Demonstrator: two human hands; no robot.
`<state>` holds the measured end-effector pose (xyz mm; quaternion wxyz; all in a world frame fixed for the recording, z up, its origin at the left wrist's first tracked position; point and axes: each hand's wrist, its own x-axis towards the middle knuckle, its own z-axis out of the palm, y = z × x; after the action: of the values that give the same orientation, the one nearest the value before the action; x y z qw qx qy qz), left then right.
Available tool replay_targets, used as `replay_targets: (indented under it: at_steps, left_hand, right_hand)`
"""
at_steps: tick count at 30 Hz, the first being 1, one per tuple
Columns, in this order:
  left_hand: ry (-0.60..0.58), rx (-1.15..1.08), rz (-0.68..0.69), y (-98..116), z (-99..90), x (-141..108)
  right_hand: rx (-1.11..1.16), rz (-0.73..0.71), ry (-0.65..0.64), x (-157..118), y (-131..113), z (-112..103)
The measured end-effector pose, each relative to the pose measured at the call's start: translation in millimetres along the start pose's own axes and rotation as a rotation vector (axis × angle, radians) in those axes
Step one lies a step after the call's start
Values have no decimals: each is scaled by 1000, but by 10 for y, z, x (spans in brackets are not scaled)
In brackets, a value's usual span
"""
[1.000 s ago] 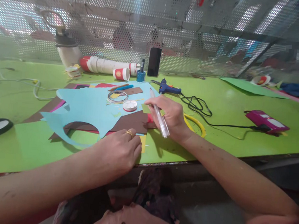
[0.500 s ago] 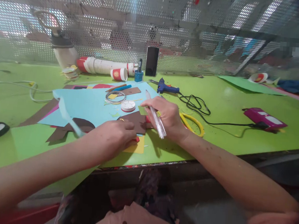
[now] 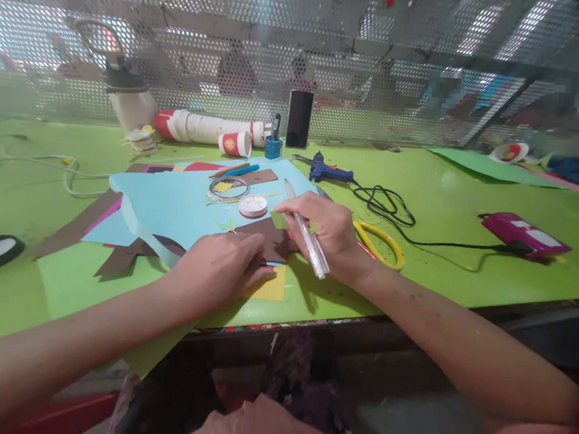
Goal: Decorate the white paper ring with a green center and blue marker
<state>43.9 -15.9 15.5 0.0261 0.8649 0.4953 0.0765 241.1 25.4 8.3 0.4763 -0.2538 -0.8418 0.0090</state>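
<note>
A slim, clear plastic pen [image 3: 317, 261] is gripped in the right hand [image 3: 337, 229] over the near part of a lime-green tabletop [image 3: 455, 273], its tip pointed toward the far side. The left hand [image 3: 220, 262] is laid palm down with fingers bent, beside a dark-brown paper piece [image 3: 271, 240] and a square-cornered yellow paper [image 3: 272, 288]; whether anything is grasped beneath it cannot be told. Beyond the hands, a large light-blue paper sheet [image 3: 170, 201] is topped by a round white disc [image 3: 253, 205] and a blue pen-shaped stick [image 3: 243, 170]. To the right of the pen, a yellow looped handle [image 3: 390, 240] is partly hidden by the right wrist. Farther back, a blue glue gun [image 3: 330, 173], a red-and-white paper cup [image 3: 234, 144] tipped on its side and an upright dark-screened phone [image 3: 300, 119] are seen.
</note>
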Motion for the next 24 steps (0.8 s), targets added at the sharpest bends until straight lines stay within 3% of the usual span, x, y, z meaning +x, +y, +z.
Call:
replay_targets:
  at_steps: [3,6,9,11,15,20,24]
  left_hand:
    - [-52,-227,-63,-55,-202,-43]
    - [74,-466,-126,-147,-505,-94]
    - [163,-521,-249,-243,-712,-150]
    - [159,-434,-299,-320,-715,-181]
    - [-230,-376,-275,-517,-525,-157]
    - [-297,-525,-247,-664,-452,80]
    - [-260,-800,-257,-543,-407,295]
  right_hand:
    - [6,1,-3,-4,26,4]
    - [18,6,-8,-13,55,7]
    - [27,15,-17,-25,46,6]
    - [30,20,-29,-31,20,7]
    - [17,22,-29,-45,-5,28]
    - [-22,39,-2,-55,68,85]
    - [-64,36,-12,-32,84,76]
